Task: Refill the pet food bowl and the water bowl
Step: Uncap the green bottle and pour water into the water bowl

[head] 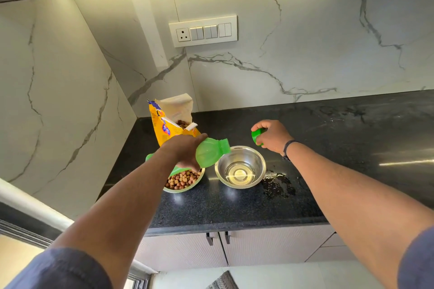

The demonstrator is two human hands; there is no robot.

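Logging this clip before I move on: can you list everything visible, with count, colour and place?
Green plastic bottle: one, tilted over the water bowl, uncapped.
Green bottle cap: one, in the right grip.
Steel water bowl: one, silver, centre counter, some water inside.
Steel food bowl: one, silver, holding brown kibble, left of the water bowl.
Yellow pet food bag: one, open, back corner.
Spilled water: one puddle, right of the water bowl.
Black stone counter: one.
White switch panel: one, wall.
Left hand: holds the bottle.
Right hand: holds the cap.
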